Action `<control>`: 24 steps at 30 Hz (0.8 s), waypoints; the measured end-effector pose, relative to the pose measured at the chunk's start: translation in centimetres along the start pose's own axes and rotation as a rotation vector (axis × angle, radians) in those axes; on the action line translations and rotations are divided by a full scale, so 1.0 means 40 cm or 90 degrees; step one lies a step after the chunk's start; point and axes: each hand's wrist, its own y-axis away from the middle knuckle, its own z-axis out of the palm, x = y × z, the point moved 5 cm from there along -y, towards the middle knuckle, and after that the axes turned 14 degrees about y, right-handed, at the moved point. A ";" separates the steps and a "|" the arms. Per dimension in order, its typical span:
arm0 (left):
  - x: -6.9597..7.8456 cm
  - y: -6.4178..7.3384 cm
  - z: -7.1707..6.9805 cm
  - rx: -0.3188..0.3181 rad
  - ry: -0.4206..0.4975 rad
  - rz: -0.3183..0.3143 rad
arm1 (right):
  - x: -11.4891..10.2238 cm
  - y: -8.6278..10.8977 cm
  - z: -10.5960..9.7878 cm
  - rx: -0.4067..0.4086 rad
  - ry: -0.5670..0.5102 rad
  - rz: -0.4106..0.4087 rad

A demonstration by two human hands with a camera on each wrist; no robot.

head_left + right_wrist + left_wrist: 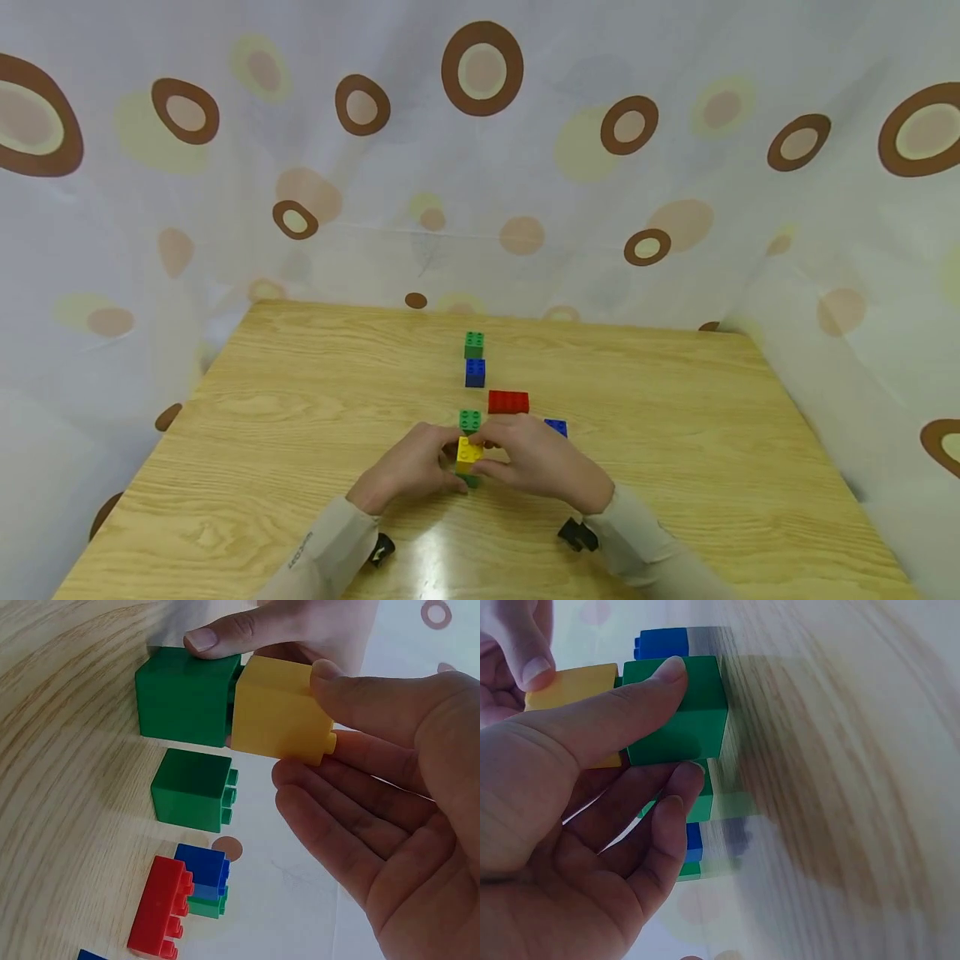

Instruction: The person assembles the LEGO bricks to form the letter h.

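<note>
My left hand [412, 468] grips a green toy brick [682, 712] from its side, thumb on one face and fingers round the opposite one. Over its studs sits a yellow brick [274, 709], slightly askew, with a narrow dark gap between the two. My right hand [542, 463] pinches the yellow brick between thumb and fingers near its studded top. Just behind them, a second green brick [193, 787] stands studs up on the table.
Farther back on the wooden table [315, 383] are a red brick [508, 402], a blue brick [476, 372] and another green brick [474, 344]. One more blue brick [556, 427] lies beyond the right hand, partly hidden. Patterned curtain [480, 167] surrounds the table's back and sides.
</note>
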 end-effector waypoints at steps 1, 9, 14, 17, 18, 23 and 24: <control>0.000 0.001 0.000 0.001 0.003 -0.001 | -0.002 -0.001 0.000 -0.001 0.003 0.002; -0.006 0.002 0.003 0.007 0.001 -0.013 | -0.014 -0.013 0.001 -0.011 0.015 0.015; -0.009 0.000 0.002 0.003 0.008 -0.024 | -0.012 -0.017 0.005 -0.026 0.012 0.031; -0.012 -0.001 0.003 -0.001 0.013 -0.035 | -0.015 -0.016 0.005 -0.032 0.001 0.033; -0.012 -0.001 0.004 -0.002 0.013 -0.037 | -0.016 -0.015 0.005 -0.032 -0.002 0.033; -0.010 -0.002 0.004 0.001 -0.001 -0.025 | -0.019 -0.015 0.001 -0.025 -0.002 0.029; -0.009 -0.002 0.003 0.003 -0.005 -0.022 | -0.019 -0.016 0.000 -0.024 0.000 0.028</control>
